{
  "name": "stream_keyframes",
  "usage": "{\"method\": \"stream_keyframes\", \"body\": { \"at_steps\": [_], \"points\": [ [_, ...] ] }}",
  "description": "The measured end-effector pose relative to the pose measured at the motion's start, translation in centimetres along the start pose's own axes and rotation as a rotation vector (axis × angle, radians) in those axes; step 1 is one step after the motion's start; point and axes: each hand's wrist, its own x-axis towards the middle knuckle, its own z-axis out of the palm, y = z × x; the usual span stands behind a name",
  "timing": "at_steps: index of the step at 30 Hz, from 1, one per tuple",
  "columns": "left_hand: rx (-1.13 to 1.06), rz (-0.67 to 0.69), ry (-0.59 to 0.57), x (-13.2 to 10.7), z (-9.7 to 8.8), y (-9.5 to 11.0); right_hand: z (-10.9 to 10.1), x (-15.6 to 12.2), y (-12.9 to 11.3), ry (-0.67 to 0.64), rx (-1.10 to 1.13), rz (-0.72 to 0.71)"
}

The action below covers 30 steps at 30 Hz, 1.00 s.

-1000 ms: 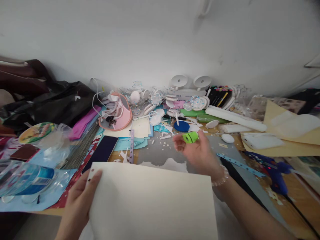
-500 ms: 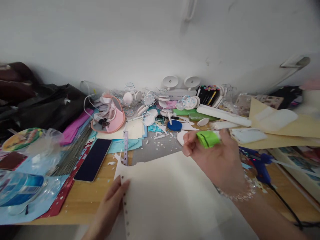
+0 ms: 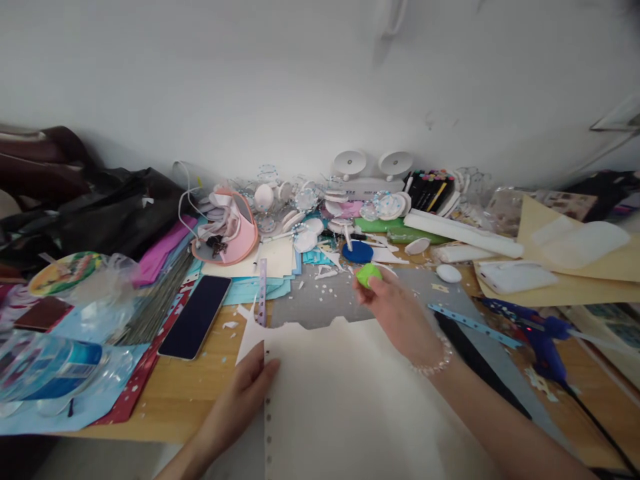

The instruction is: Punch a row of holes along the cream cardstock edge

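Note:
My left hand point(image 3: 247, 390) is closed on the left edge of a large cream paper sheet point(image 3: 345, 400), thumb on top, beside a row of punched holes. The sheet's far edge is unevenly cut. Over that far edge is my right hand point(image 3: 400, 317), its fingers closed round a small bright green object point(image 3: 369, 274) whose kind I cannot make out. A beaded bracelet point(image 3: 434, 360) circles the right wrist. Beneath the sheet and beyond it lies a grey mat point(image 3: 325, 303) with white paper scraps. A purple ruler point(image 3: 263, 290) stands near the sheet's upper left corner.
On the left lie a phone point(image 3: 196, 318) and a plastic bottle point(image 3: 65, 367). A pink visor point(image 3: 235, 233), a blue disc point(image 3: 357, 251) and white bead-trimmed pieces crowd the back. At right are a blue glue gun point(image 3: 547, 340), a light blue strip point(image 3: 475, 325) and yellow paper point(image 3: 565, 257).
My right hand has moved left and turned with the green object, uncovering the white oval and blue strip at right. My left hand keeps its hold on the sheet. The view has shifted slightly.

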Motion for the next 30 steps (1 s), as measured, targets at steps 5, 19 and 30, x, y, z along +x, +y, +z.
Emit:
{"method": "stream_keyframes", "body": {
  "at_steps": [5,19,30],
  "points": [
    [0.243,0.165,-0.005,3.5,-0.4,2.0,1.4,0.9,1.4,-0.062,-0.019,-0.005],
    [0.354,0.423,-0.152,9.7,1.6,0.6,0.3,2.3,5.6,-0.198,-0.32,-0.103],
    [0.345,0.447,-0.194,9.5,1.4,0.3,0.2,2.3,5.9,-0.362,-0.479,-0.156]
  ]
}}
